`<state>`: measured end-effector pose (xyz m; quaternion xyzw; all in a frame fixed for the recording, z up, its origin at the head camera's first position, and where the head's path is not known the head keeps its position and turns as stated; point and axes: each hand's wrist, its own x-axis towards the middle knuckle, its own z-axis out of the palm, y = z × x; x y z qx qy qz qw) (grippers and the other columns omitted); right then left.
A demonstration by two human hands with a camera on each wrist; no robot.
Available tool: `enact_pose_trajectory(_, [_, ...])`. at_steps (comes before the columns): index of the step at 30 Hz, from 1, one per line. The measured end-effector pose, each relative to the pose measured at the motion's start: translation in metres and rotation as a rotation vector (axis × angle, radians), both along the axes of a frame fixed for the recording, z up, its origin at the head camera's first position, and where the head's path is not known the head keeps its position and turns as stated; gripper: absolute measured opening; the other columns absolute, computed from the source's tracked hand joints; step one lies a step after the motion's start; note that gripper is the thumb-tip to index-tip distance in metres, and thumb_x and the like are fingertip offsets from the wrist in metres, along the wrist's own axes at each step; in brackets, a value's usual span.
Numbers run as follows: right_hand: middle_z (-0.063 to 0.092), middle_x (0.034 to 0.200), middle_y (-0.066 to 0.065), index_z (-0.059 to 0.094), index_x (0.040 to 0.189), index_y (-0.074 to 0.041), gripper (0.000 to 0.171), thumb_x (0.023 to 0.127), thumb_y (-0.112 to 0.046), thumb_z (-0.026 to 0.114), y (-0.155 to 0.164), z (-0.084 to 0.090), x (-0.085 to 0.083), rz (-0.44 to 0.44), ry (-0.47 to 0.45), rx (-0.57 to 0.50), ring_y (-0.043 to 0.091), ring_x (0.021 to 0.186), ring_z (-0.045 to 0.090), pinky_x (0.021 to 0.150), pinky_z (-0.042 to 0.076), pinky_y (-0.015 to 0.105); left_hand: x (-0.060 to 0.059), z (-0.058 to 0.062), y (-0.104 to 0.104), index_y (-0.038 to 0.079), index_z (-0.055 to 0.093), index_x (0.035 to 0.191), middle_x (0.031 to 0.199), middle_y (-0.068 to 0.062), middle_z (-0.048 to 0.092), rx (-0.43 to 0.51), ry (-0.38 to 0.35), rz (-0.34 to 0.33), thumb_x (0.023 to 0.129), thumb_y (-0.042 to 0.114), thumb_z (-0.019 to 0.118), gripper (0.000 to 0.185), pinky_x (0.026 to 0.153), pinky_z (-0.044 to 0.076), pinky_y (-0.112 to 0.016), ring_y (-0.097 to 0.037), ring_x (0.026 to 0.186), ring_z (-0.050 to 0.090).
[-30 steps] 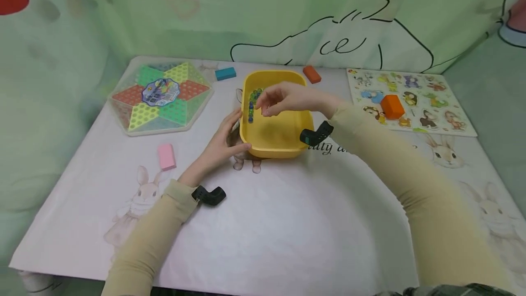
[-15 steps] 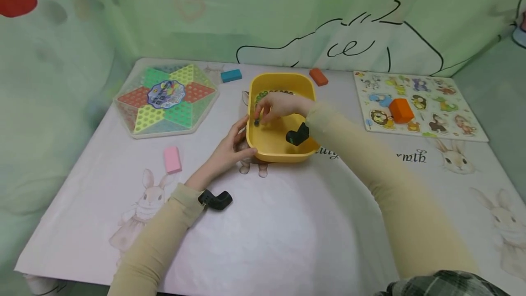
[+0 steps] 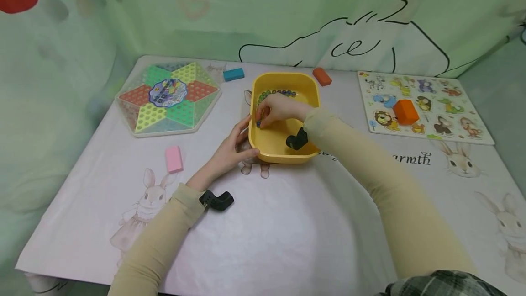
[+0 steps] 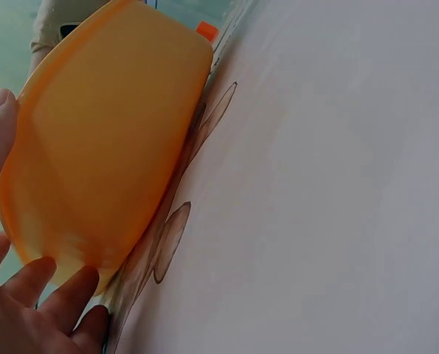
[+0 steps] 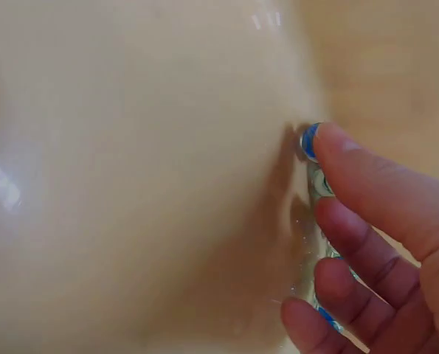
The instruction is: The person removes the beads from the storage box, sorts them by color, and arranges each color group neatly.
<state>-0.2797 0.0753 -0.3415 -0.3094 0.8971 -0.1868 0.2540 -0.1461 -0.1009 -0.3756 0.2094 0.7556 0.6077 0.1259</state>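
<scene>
A yellow plastic tub (image 3: 283, 158) stands near the table's middle. Inside it, marbles (image 3: 283, 92) in green and blue line the far and left walls, partly hidden by my right hand. My right hand (image 3: 279, 108) reaches into the tub with fingers curled downward. In the right wrist view its thumb lies against a blue marble (image 5: 310, 141) at the row's near end; the index fingertip is hidden. My left hand (image 3: 230, 148) steadies the tub's near left corner. In the left wrist view its relaxed fingers (image 4: 68, 299) rest against the outer wall, thumb at the rim.
At the left lies a hexagonal Chinese checkers box (image 3: 168, 99). Blocks lie about: pink (image 3: 174, 160), blue (image 3: 234, 74), red-orange (image 3: 322, 76). On the right an orange block (image 3: 406, 112) sits on an animal puzzle board (image 3: 452, 137). A curtain (image 3: 197, 17) hangs behind the table.
My right hand has come down from above the tub to the marbles along its left wall. My left hand stays at the tub's corner. The head view has shifted slightly.
</scene>
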Motion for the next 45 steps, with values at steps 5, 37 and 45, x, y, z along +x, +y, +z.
enact_pose_trajectory(5, [0.063,0.084,0.005,0.069,0.096,-0.006,0.017,0.082,-0.015,0.071,-0.001,-0.003,0.001,0.013,0.011,-0.006,0.017,0.078,0.050,0.070,0.041,0.022,0.001,0.000,0.000,0.018,0.007,0.150,0.156,-0.006,0.011,-0.001,-0.017,-0.001,0.089,0.007,0.060,0.082,0.112,0.021,-0.045,-0.030,0.139,0.023])
enact_pose_trajectory(37, [0.060,0.079,-0.001,0.067,0.094,-0.012,0.013,0.083,-0.018,0.070,0.022,0.065,0.083,0.125,0.003,-0.261,0.015,0.075,0.051,0.068,0.043,0.028,-0.015,-0.028,-0.006,0.032,0.007,0.149,0.154,0.001,0.017,-0.040,0.048,0.015,0.088,0.025,0.063,0.083,0.111,0.022,-0.045,-0.022,0.137,0.029])
enact_pose_trajectory(45, [0.058,0.071,-0.006,0.069,0.092,-0.013,0.013,0.080,-0.017,0.072,0.020,0.047,0.121,0.080,-0.009,-0.385,0.013,0.065,0.049,0.060,0.040,0.025,-0.006,-0.005,-0.003,0.015,0.008,0.150,0.153,-0.016,0.017,-0.020,0.004,-0.003,0.087,0.011,0.061,0.082,0.112,0.017,-0.048,-0.032,0.137,0.028])
